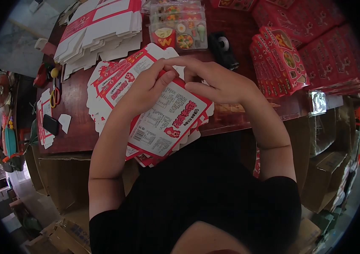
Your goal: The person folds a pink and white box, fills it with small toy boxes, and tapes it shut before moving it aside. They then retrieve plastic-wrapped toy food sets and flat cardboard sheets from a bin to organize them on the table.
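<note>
A flat red-and-white printed carton (169, 112) lies on top of a loose stack of similar ones at the table's front edge, tilted toward my body. My left hand (149, 84) is closed at its upper edge, with the thumb bent over the printed face. From the other side my right hand (218, 82) curls around the same edge; its index finger reaches across to the left hand's fingers and its thumb lies lower. A bit of white flap (180, 72) shows between the hands. The other fingertips are partly hidden.
White and red unfolded cartons (103, 29) are piled at back left. Clear packs of toy food (180, 34) and a black tape dispenser (224, 50) stand behind the hands. Filled red boxes (277, 61) are stacked right. Scissors (54, 95) and a black phone-like object (50, 124) lie left.
</note>
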### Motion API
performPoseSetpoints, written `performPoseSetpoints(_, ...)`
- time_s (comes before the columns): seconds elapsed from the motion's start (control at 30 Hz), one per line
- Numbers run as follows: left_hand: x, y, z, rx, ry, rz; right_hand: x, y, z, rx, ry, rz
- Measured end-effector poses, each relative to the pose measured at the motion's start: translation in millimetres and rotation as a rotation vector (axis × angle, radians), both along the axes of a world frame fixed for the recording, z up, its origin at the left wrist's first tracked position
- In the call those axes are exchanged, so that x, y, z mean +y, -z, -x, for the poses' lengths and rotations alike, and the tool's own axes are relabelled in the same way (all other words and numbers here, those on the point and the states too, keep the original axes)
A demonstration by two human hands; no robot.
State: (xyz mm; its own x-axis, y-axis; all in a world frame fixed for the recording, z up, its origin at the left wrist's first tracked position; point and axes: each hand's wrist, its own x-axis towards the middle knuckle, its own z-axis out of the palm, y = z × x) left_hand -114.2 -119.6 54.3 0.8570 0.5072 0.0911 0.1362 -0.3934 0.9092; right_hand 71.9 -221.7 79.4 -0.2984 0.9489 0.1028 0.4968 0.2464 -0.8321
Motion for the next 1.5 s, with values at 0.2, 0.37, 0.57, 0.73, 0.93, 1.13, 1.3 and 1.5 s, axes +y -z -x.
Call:
performPoseSetpoints(0.2, 3.6, -0.3, 5.0, -0.012, -0.021, 0.014, 10.7, 31.0, 1.4, 0.519, 0.109, 0.264)
performPoseSetpoints(0.37, -3.4, -0.8, 9.6, -0.078, -0.046, -0.028, -1.3, 43.9, 13.0, 1.114, 0.174, 0.656)
performPoseSetpoints(0.57, 11.0, 18.5, 39.5, -0.538, -0.486, 0.406, -20.7, 103.3, -88.7, 0.021, 1.002, -0.265)
performPoseSetpoints(0.73, 17.6, 38.7, 48.3, -0.68, -0.621, 0.717, -28.1, 142.1, -138.9, -0.03, 0.961, 0.067)
performPoseSetpoints(0.93, 12.0, 52.8, 51.2, -0.732, -0.683, 0.856, -24.3, 164.5, -143.0, 0.168, 0.989, -0.042)
performPoseSetpoints(1.13, 9.2, 63.7, 53.6, -0.768, -0.781, 0.916, -30.9, 182.3, -112.3, 0.876, 1.114, -0.212)
performPoseSetpoints(1.3, 8.5, 66.4, 53.6, -0.785, -0.75, 0.945, -39.5, 188.6, -94.4, 1.237, 1.111, 0.015)
performPoseSetpoints(1.5, 6.9, 69.7, 50.8, -0.795, -0.742, 0.934, -49.9, 132.6, -61.0, 0.87, 0.908, 0.0)
